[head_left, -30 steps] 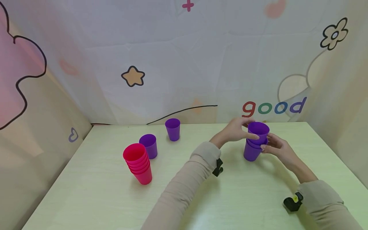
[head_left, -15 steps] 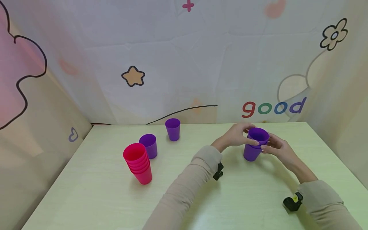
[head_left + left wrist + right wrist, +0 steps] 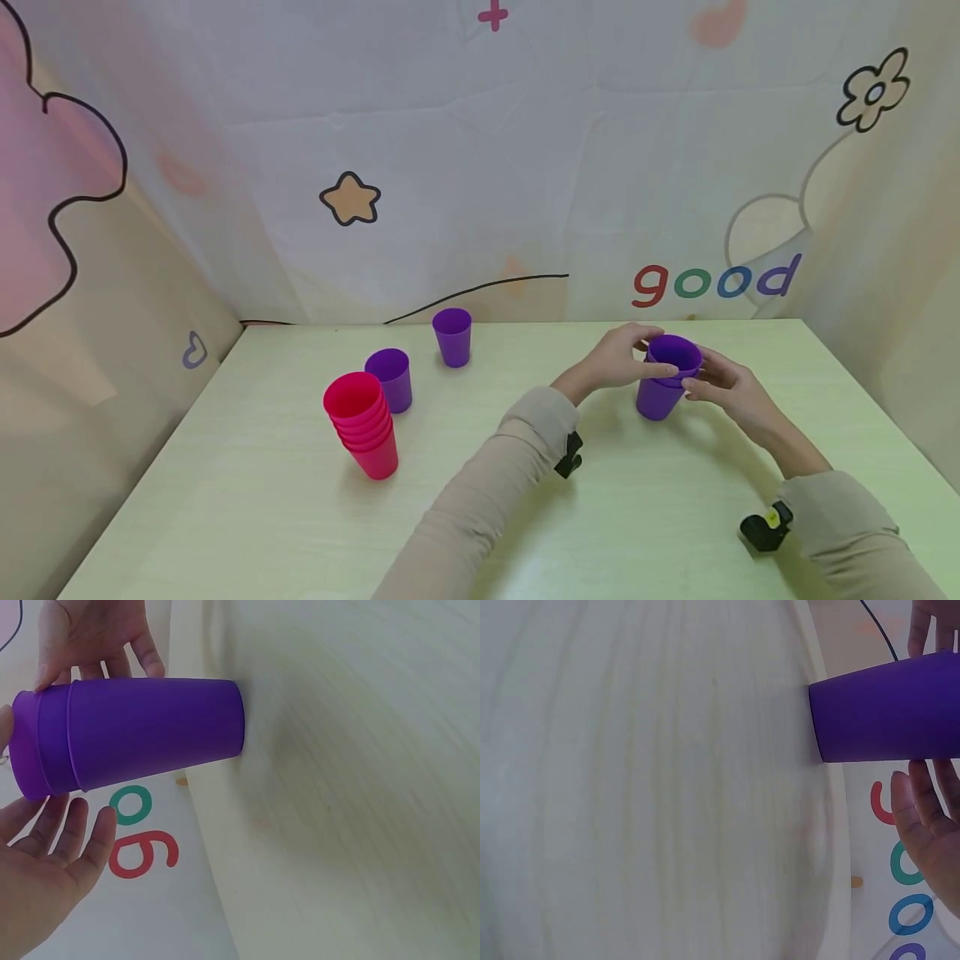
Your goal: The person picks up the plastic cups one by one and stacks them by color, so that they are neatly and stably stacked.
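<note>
Purple cup stack (image 3: 663,398) is standing upright toward the far right of a pale, faintly grained table (image 3: 262,517), a hand closing around it from either side. Smooth and plain, it is wearing a deep, even violet with a soft sheen, its nested rims stepping up in thin raised bands close to the top (only short collars are showing between them). The round mouth is facing upward, its inside looking darker in shadow, while the walls are tapering to a narrower base that is pointing down at the tabletop. Its long axis is running close to vertical, the mouth appearing slightly right of the base in the head view; in the left wrist view that same axis is running crosswise, mouth to the left and base to the right.

The left hand (image 3: 617,357) is gripping the upper rim, thumb on the near side and fingers behind; the right hand (image 3: 731,392) is holding the opposite side a little lower, thumb on the near wall and fingers reaching behind. Well to the left, a red cup stack (image 3: 371,425) is standing in front of a single purple cup (image 3: 397,388), with another purple cup (image 3: 454,342) standing farther back.
</note>
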The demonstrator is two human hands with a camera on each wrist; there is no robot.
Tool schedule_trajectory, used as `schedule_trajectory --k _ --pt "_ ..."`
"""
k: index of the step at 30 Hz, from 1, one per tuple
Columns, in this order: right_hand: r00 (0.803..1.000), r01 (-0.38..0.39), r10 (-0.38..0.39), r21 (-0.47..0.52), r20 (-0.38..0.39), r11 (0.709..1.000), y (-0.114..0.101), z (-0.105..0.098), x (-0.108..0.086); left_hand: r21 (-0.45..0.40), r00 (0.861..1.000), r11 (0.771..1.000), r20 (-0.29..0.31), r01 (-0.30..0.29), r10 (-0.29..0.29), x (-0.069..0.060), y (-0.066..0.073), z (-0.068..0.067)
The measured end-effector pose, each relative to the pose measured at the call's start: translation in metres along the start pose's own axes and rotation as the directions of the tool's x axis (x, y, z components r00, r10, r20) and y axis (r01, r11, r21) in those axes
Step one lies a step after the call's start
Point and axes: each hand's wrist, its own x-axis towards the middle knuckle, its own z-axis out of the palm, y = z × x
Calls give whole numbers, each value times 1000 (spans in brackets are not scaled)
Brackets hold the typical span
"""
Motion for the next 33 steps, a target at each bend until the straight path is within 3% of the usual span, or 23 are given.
schedule_trajectory --k 8,14,19,33 --pt "999 19 -20 -37 -25 999 -3 1 2 22 999 1000 -37 -15 16 -7 2 -2" --pt "998 37 -38 -19 -48 999 -6 0 3 -30 997 1000 -80 -1 -2 -17 0 -8" --pt "995 51 -49 21 -91 998 -9 0 4 -86 994 996 -113 -4 -6 -27 -5 -13" --pt "992 41 -50 -75 -112 996 -16 5 4 -129 986 991 -166 -33 11 -58 -25 -26"
